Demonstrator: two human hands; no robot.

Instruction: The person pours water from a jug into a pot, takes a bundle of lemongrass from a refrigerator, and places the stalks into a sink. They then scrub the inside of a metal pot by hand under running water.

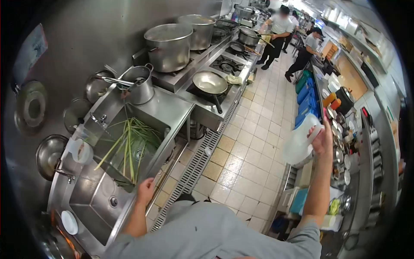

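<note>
My right hand (322, 139) is raised over the right-hand counter and grips a translucent plastic jug (300, 141) by its handle; the jug hangs tilted over the floor. My left hand (145, 191) rests on the front rim of the steel sink (170, 149) and holds nothing that I can see. Long green stalks (129, 144) lie in that sink basin. A second, smaller basin (97, 203) lies nearer to me, to the left of that hand.
A stove line runs along the left with big steel pots (169, 45), a wok (210, 82) and a utensil pot (139, 84). A floor drain grate (196, 166) borders it. Right counter (345, 151) is crowded with bowls and containers. Two people (278, 34) work far down the aisle.
</note>
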